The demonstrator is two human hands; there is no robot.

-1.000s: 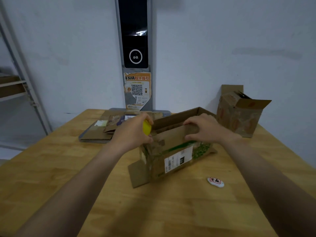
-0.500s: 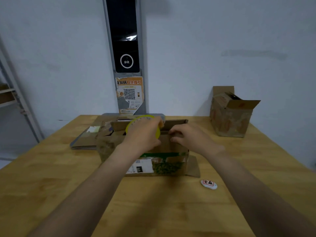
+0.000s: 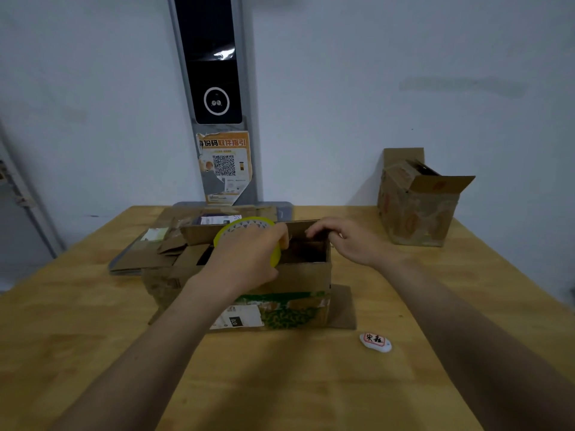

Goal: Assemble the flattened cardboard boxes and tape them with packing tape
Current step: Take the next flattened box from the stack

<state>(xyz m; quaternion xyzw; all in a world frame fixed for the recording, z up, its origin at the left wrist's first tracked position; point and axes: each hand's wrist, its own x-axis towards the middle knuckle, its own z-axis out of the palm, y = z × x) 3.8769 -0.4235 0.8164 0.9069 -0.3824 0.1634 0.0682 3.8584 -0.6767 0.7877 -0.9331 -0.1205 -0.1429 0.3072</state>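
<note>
One view only, from a wide-angle camera worn on the person's head. It faces forward and down over the desk (image 3: 93, 337) toward the wall (image 3: 373, 73) behind. Close range: left hand (image 3: 245, 259) and right hand (image 3: 348, 244) sit mid-frame, forearms entering from the bottom edge.

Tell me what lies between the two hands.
Head view: the tape rim, then the open box, between left hand and right hand.
</note>
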